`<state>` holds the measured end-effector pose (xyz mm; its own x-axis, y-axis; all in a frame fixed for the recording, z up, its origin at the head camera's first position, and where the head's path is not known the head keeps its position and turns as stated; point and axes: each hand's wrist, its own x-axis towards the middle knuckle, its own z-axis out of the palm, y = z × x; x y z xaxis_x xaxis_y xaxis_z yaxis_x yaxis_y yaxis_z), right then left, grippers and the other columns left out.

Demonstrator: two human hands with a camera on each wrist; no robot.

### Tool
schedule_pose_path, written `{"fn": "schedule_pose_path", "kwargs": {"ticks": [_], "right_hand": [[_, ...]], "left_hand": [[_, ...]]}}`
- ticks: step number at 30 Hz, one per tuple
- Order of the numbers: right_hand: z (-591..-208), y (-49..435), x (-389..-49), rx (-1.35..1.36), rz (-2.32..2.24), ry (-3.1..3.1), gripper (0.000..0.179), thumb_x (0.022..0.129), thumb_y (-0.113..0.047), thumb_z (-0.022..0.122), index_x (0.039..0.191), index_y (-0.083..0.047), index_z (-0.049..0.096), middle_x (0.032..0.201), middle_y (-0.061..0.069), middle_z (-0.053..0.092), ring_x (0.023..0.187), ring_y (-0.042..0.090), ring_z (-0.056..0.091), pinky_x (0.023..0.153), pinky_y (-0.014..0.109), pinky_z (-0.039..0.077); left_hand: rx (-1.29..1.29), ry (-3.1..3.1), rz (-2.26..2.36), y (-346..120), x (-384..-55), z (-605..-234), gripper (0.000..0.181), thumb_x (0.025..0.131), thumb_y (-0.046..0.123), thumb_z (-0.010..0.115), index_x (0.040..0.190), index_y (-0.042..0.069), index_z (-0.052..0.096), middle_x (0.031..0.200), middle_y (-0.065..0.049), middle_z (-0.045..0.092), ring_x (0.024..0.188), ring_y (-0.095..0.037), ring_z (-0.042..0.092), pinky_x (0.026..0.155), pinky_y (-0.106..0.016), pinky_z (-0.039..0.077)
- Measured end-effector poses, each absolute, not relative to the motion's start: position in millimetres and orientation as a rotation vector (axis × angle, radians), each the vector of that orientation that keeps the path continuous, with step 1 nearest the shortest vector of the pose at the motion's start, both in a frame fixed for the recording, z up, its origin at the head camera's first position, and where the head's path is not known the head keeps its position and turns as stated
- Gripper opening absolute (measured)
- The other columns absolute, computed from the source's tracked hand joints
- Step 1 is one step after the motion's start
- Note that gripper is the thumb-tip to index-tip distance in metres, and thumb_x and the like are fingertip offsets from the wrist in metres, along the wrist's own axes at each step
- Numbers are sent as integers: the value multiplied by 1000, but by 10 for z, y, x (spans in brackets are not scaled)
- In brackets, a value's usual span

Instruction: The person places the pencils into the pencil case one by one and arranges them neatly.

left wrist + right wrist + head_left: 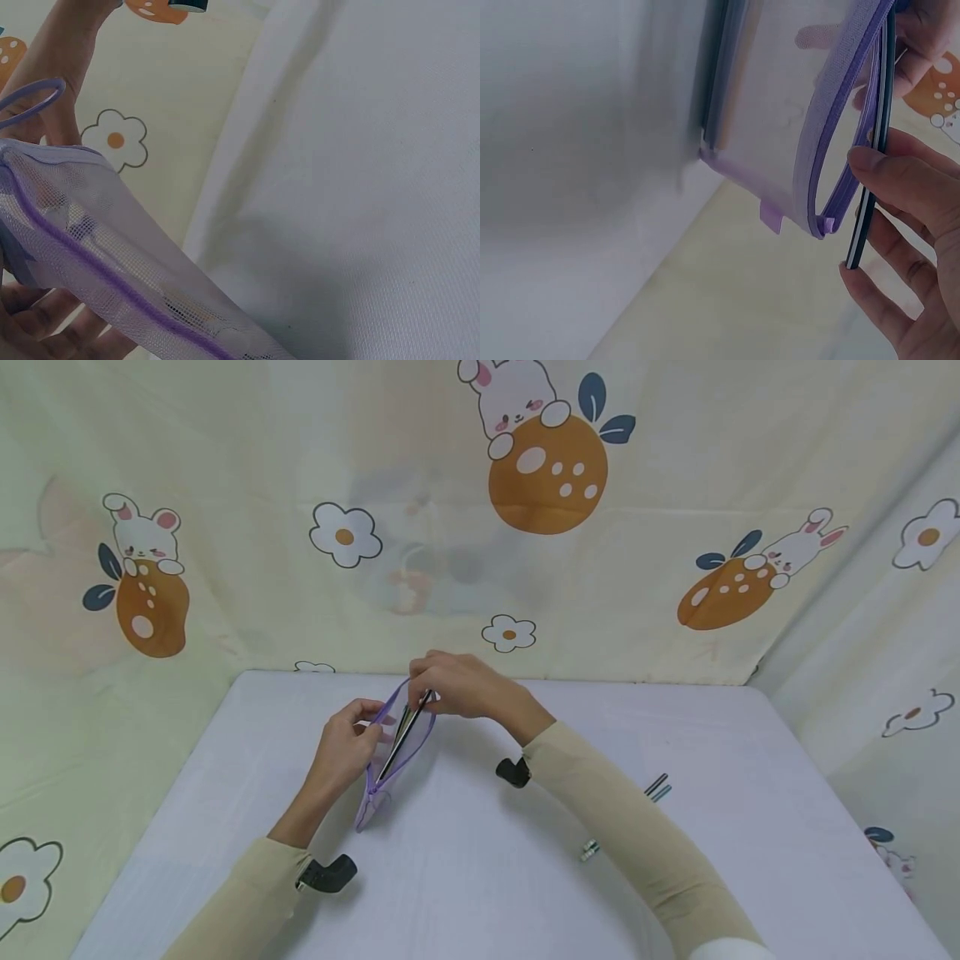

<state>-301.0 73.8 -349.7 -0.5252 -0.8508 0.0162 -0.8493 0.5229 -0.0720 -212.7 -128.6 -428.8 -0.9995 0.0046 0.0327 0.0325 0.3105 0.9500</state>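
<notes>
A mesh pencil case [772, 127] with a purple zipper is held up off the table, its mouth open. My left hand [345, 747] grips it by the edge of the mouth; in the left wrist view the fingers [60, 322] show beneath the mesh. At the mouth, my right hand [467, 687] pinches a dark pencil [861, 225] with a pale stripe between thumb and fingers. Part of that pencil lies along the zipper edge, its far end hidden. Through the mesh several pencils [724, 82] appear, dark and tan.
Two slim dark and teal sticks, apparently pencils [657, 787], lie on the white table [480, 893] beyond the right forearm. Nearer, partly beside the sleeve, is a small shiny item [589, 850], too small to identify. A patterned curtain [420, 602] hangs behind the table.
</notes>
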Motion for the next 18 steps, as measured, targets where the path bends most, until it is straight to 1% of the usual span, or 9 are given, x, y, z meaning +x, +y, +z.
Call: {"fn": "schedule_pose_path", "kwargs": {"ticks": [4, 9, 13, 18], "right_hand": [[-3504, 699, -2997, -1525, -109, 2684, 10, 90, -24, 79, 96, -31, 78, 103, -12, 63, 98, 10, 53, 74, 24, 51], [-3518, 673, -2996, -1536, -116, 2651, 10, 90, -24, 79, 97, -31, 79, 103, -13, 63, 98, 8, 52, 75, 22, 49], [-3528, 674, -2997, -1559, -171, 2625, 13, 90, -23, 79, 101, -30, 79, 105, -12, 63, 100, 9, 52, 80, 22, 49], [-3531, 719, -2997, -1573, -278, 2598, 19, 90, -20, 79, 108, -26, 78, 112, -8, 64, 105, 11, 53, 89, 24, 50]], "left_hand": [[-37, -2526, -1838, -1289, -2123, -4280, 31, 100, 8, 49, 128, -2, 57, 121, -22, 66, 97, -39, 71, 71, -47, 63], [-39, -2525, -1846, -1290, -2121, -4263, 32, 100, 9, 49, 129, -2, 56, 121, -21, 66, 98, -39, 71, 71, -46, 63], [-47, -2531, -1841, -1290, -2120, -4259, 32, 100, 9, 49, 129, -2, 57, 120, -21, 66, 99, -38, 71, 70, -46, 63], [-30, -2534, -1822, -1291, -2121, -4259, 30, 99, 9, 49, 126, 1, 58, 119, -19, 67, 97, -35, 72, 69, -45, 62]]}}
